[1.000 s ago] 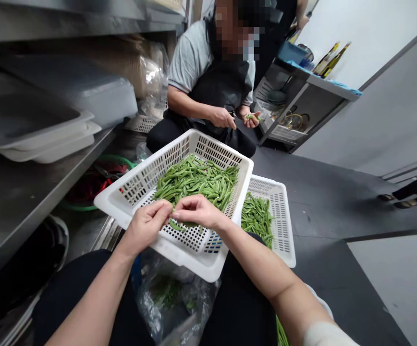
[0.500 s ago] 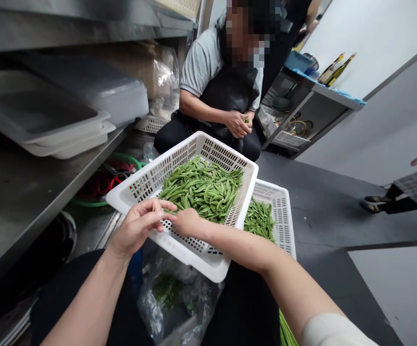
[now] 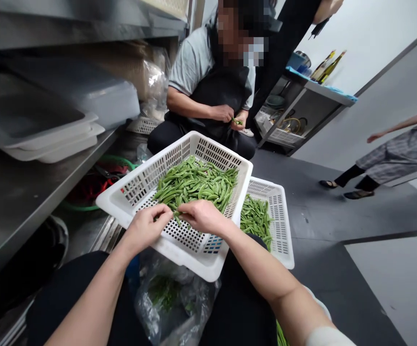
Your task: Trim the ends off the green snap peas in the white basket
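Over the near side of a white slotted basket, my two hands are close together at a green pea pod. My left hand is closed, thumb and forefinger pinching one end of the pod. My right hand is closed too, its fingertips on the pod's other side; the fingers hide most of the pod. A heap of green pea pods fills the far part of the basket. Below the basket, between my knees, an open clear plastic bag has green scraps in it.
A second white basket with pea pods stands to the right. Across from me a co-worker crouches, holding a green pod. A metal shelf with plastic trays runs along the left. Another person walks at the right.
My left fingers have closed into a pinch, and my right hand has drawn slightly back to the right. The co-worker's hands have moved apart a little. The person at right has come further into view.
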Motion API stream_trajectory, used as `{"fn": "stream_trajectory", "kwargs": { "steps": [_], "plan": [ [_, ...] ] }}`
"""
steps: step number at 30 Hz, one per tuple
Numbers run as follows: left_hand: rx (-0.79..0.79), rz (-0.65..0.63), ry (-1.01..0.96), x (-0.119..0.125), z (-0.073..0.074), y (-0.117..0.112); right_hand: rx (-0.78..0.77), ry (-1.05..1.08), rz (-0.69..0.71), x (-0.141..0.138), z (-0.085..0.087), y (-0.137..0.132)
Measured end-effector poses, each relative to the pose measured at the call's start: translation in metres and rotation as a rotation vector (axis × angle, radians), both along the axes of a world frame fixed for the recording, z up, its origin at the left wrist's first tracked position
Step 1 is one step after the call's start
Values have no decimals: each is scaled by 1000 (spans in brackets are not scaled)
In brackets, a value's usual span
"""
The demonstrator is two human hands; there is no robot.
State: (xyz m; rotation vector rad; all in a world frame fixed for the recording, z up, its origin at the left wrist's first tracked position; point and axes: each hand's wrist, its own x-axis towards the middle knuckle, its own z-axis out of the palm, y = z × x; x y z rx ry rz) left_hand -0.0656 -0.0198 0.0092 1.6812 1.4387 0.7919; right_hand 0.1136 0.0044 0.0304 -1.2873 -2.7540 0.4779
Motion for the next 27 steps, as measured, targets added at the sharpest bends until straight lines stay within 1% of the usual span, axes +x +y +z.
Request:
{"fn": "stream_trajectory", "kwargs": {
  "steps": [3, 5, 7, 9, 11, 13, 15, 17, 18, 20, 24, 27],
  "plan": [
    [0, -57, 23, 4, -1, 1, 83, -90, 15, 1, 1, -6],
    [-14, -73, 34, 6, -2, 3, 100, -108, 11, 2, -1, -8],
    [-37, -74, 17, 7, -1, 4, 82, -31, -7, 2, -4, -10],
    [-70, -51, -54, 9, 0, 5, 28, 190, -43, 1, -9, -10],
    [-123, -10, -161, 11, 3, 5, -90, 534, -127, 1, -13, -8],
    [-185, 10, -248, 11, 7, 3, -313, 894, -268, 1, -16, -3],
    [-242, -31, -302, 9, 9, 1, -571, 1200, -430, 4, -16, 2],
    [-278, -101, -321, 5, 10, 0, -780, 1397, -521, 6, -14, 6],
    [-280, -125, -319, 4, 10, 0, -848, 1449, -535, 7, -13, 7],
    [-246, -129, -298, 3, 8, 0, -939, 1470, -512, 6, -12, 4],
    [-58, -92, -226, 8, 6, -1, -1007, 1413, -396, -2, -14, -1],
    [51, -127, -194, 8, 9, -2, -1162, 1337, -369, -3, -18, 9]
  ]
}}
